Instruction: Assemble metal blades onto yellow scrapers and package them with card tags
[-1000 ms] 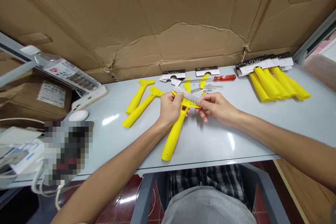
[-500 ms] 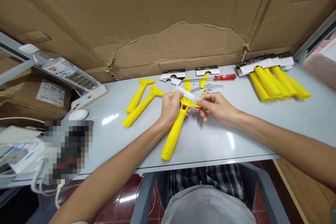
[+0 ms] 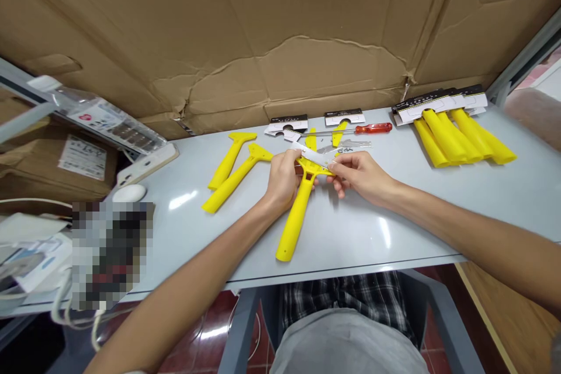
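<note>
A yellow plastic scraper handle [image 3: 293, 222] lies at a slant toward me, its wide head between my two hands. Across that head rests a flat silvery scraper blade [image 3: 314, 155]. My left hand [image 3: 284, 178] is closed on the left side of the head, the thumb by the blade's left end and the other fingers partly hidden. With thumb and forefinger, my right hand [image 3: 357, 172] pinches the blade's right end against the head. Just beyond are small yellow head pieces [image 3: 338, 134], a clear plastic bag [image 3: 357, 144] and tiny dark screws.
Two more yellow handles [image 3: 230, 184] lie to the left. A red screwdriver [image 3: 373, 128] and card labels [image 3: 344, 117] sit at the back. Several carded yellow scrapers [image 3: 447, 137] lie right. Cardboard [image 3: 280, 29] walls the rear; a power strip [image 3: 149, 165] and white mouse [image 3: 129, 193] are left.
The handle's lower end has swung slightly right and away from me. Both hands keep their grip on the head and blade, nearly in place.
</note>
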Demonstrator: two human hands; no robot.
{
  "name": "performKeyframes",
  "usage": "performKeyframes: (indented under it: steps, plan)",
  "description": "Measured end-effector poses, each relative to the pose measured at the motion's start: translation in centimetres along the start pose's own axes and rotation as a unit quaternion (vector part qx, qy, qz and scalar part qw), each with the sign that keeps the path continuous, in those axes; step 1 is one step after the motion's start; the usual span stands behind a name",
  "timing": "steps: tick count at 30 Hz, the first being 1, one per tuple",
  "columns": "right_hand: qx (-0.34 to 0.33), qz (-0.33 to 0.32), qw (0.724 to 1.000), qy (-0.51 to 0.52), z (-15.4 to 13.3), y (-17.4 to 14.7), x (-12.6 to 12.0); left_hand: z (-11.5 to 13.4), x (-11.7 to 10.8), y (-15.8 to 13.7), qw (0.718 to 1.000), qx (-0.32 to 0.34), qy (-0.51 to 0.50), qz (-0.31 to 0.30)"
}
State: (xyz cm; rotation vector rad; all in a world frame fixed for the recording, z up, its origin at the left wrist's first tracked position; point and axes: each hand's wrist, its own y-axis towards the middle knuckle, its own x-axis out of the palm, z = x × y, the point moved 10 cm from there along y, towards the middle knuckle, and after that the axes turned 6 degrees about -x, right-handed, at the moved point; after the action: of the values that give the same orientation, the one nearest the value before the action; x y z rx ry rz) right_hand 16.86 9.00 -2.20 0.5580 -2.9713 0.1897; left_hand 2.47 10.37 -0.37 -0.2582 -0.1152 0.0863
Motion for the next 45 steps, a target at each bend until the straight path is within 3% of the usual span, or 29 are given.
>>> performKeyframes:
  steps: [6,12,20,31,38,41,45]
  plan:
    - [-0.012,0.0,1.0,0.013,0.5,0.3,-0.2,1.0,-0.9,0.6,0.998,0.057,-0.011,0.013]
    - [0.036,0.027,0.998,0.054,0.5,0.0,-0.3,1.6,-1.3,0.9,0.995,0.091,0.045,0.019]
    - [0.085,0.012,0.993,0.082,0.5,-0.4,0.3,1.7,-1.5,0.9,0.991,0.116,0.059,0.02]
    - [0.062,0.033,0.991,0.114,0.5,-0.1,-0.1,1.9,-1.5,0.5,0.99,0.121,0.059,0.028]
    - [0.048,0.049,0.991,0.111,0.1,0.0,-0.8,1.8,-1.2,1.2,0.996,0.074,0.042,-0.002]
    - [0.032,0.062,0.992,0.1,-0.4,0.2,-1.7,3.1,-2.6,2.3,0.997,0.072,0.02,-0.002]
    - [0.018,0.083,0.992,0.093,-0.8,0.6,-2.9,6.5,-7.4,3.7,0.986,0.132,0.022,0.098]
